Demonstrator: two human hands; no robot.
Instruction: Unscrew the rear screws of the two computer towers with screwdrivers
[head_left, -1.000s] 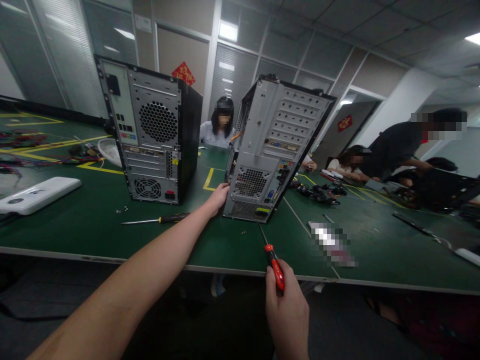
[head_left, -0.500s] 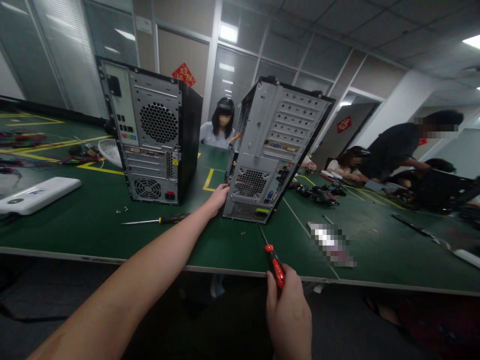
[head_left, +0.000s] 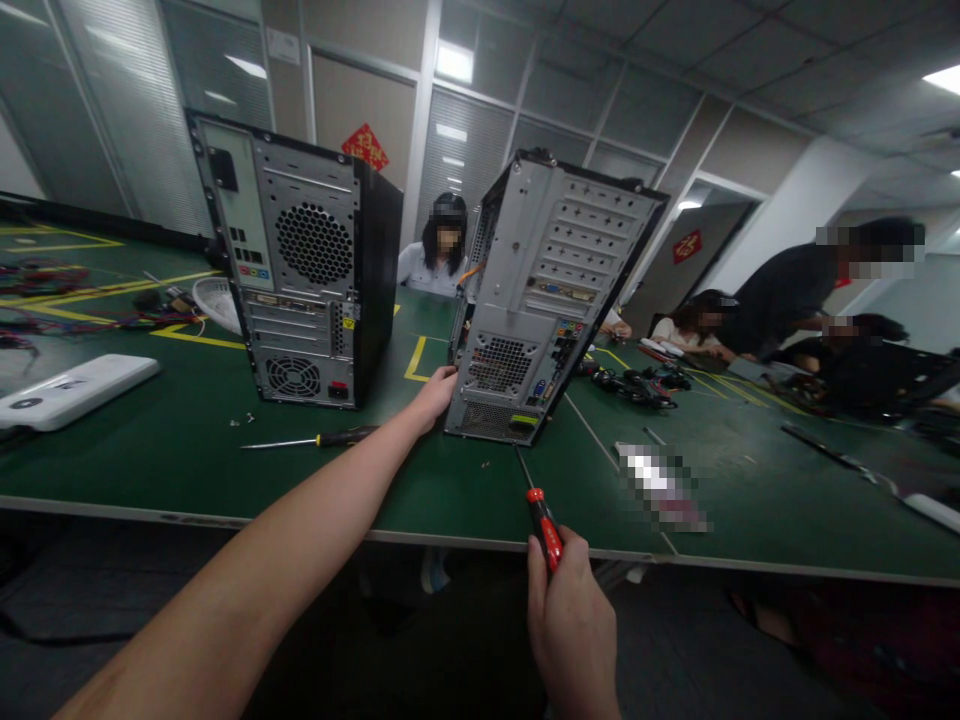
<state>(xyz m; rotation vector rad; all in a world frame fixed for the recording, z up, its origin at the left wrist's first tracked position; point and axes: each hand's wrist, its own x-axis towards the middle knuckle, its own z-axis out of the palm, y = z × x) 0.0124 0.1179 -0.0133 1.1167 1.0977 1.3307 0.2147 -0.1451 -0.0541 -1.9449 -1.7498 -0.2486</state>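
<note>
A silver computer case (head_left: pixel 551 290) stands tilted on the green table (head_left: pixel 187 450), rear panel facing me. My left hand (head_left: pixel 435 396) grips its lower left edge, arm stretched out over the table. My right hand (head_left: pixel 571 625) is closed on a red-handled screwdriver (head_left: pixel 541 520) near the table's front edge. The thin shaft points up towards the case's bottom rear edge, and its tip is close to that edge.
A black computer case (head_left: pixel 300 265) stands upright to the left. A yellow-and-black screwdriver (head_left: pixel 315 439) and small screws (head_left: pixel 246 420) lie in front of it. A white panel (head_left: pixel 71 390) lies far left, cables (head_left: pixel 637 385) to the right. Other people sit across the table.
My right hand with the red screwdriver has shifted slightly left and up. My left hand stays on the silver case, which has not visibly moved.
</note>
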